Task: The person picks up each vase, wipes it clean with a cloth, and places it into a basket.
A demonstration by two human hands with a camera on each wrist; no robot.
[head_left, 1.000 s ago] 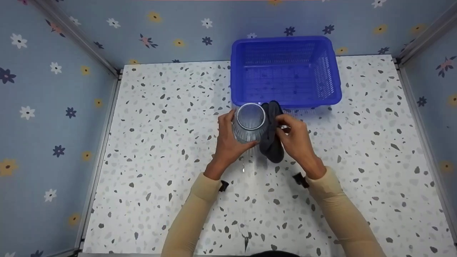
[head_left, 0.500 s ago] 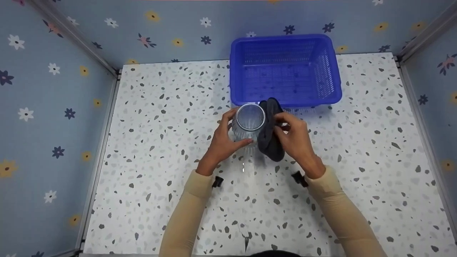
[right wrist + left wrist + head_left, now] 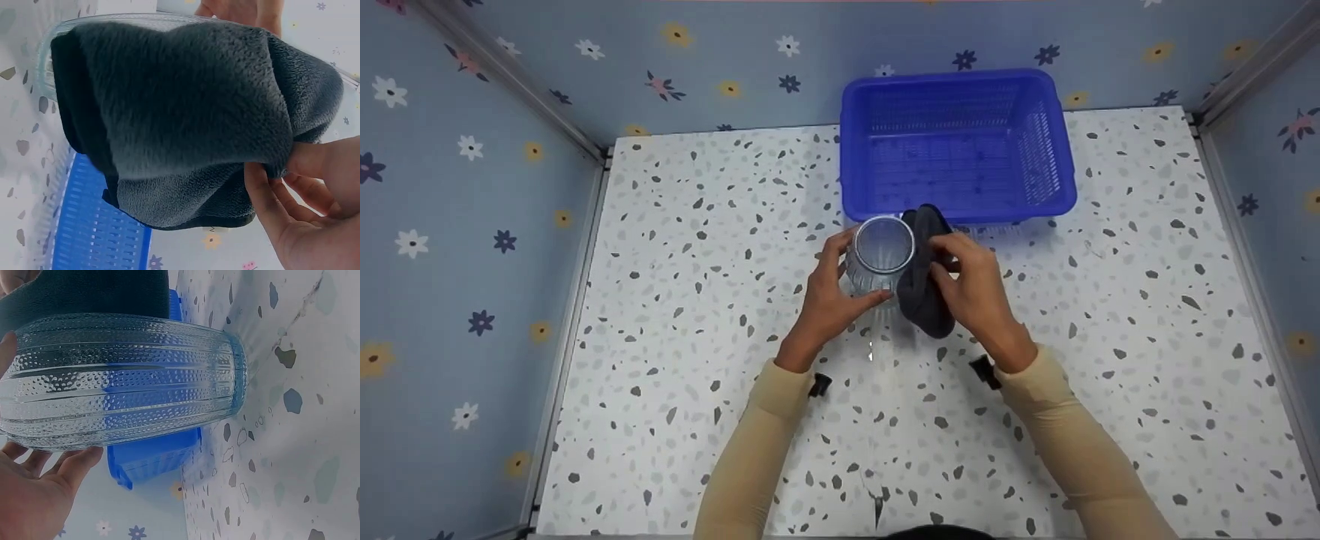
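A clear ribbed glass vase [image 3: 870, 280], dimpled between its ribs, stands upright on the speckled table. My left hand [image 3: 829, 301] holds it from the left near its upper part, thumb at the front and fingers round the back. In the left wrist view the vase's base [image 3: 239, 377] meets the tabletop. My right hand [image 3: 979, 285] pinches a folded dark grey fleecy cloth [image 3: 191, 101] between thumb and fingers. That cloth hangs along the vase's right side and covers much of it in the right wrist view.
A blue plastic basket [image 3: 960, 217] with slotted walls stands just behind the vase, near the back wall. Flower-patterned blue panels [image 3: 472, 247] enclose the table at left, back and right. A small wet-looking streak [image 3: 871, 351] shows on the tabletop in front of the vase.
My left wrist has swung slightly left and its thumb has shifted a little on the vase. My right hand and the cloth have edged slightly left. The vase stays in place.
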